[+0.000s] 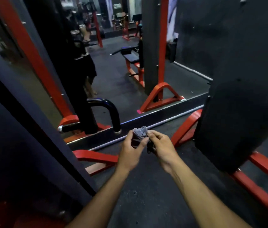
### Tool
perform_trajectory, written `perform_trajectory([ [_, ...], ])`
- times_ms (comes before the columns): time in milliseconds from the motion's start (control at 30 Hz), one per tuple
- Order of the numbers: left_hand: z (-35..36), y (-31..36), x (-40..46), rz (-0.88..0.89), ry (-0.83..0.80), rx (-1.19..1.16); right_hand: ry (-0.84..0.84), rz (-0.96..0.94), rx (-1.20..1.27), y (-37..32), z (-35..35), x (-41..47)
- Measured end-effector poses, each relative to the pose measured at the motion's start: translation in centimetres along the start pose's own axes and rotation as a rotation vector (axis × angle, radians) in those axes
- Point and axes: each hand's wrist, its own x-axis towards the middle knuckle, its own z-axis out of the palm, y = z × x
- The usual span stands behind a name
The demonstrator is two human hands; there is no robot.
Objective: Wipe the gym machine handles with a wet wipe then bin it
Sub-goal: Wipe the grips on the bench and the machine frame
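Wet wipe [140, 132], pale and crumpled, sits bunched up between both hands, out in front of the person and above the dark floor [146, 186]. The left hand [130, 153] curls around a small dark pack under the wipe, with its thumb pressed on the front. The right hand [161, 148] pinches the side of the wipe with its fingertips. Both bare arms reach forward from the bottom of the view.

Just past the hands, a silver strip runs along the bottom of a big wall mirror [121, 79]. Red metal feet [95, 156] of a gym machine rest on the floor near it, on the left. A black curved handle [108, 107] with a shiny end sticks out to the left of the hands, close to the mirror. On the right stands a big black pad [238, 120] on a red frame [254, 188].

Farther off, the mirror shows red posts, a bench and more gym gear, all dim and blurry.
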Motion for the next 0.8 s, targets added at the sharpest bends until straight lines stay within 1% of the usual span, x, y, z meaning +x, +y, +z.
perform_trajectory([
  [67, 2.6, 1.3, -0.7, -0.005, -0.057, -0.039, 0.067, -0.05, 0.0, -0.6, -2.9, -2.2],
  [167, 8.5, 4.1, -2.9, 0.027, -0.223, -0.044, 0.237, -0.105, 0.024, -1.6, -8.9, -7.3],
  [233, 11.8, 6.0, -4.6, 0.032, -0.328, -0.088, 0.317, -0.137, 0.026, -2.4, -12.1, -10.5],
  [333, 18.0, 9.8, -8.9, 0.007, -0.511, -0.178, 0.472, -0.22, 0.004, -4.0, -17.8, -17.4],
  [433, 23.1, 12.7, -13.7, 0.007, -0.666, -0.246, 0.596, -0.274, -0.05, -5.1, -22.0, -24.2],
  [500, 26.1, 14.3, -17.3, 0.011, -0.768, -0.291, 0.699, -0.295, -0.074, -5.5, -24.4, -28.9],
  [633, 30.8, 17.0, -23.7, 0.025, -0.988, -0.305, 0.911, -0.329, -0.115, -5.8, -27.8, -37.2],
  [733, 34.5, 18.7, -28.0, 0.081, -1.123, -0.289, 1.084, -0.35, -0.138, -5.9, -29.7, -43.3],
  [800, 36.7, 19.8, -30.9, 0.121, -1.243, -0.285, 1.224, -0.373, -0.134, -5.8, -30.2, -47.4],
])
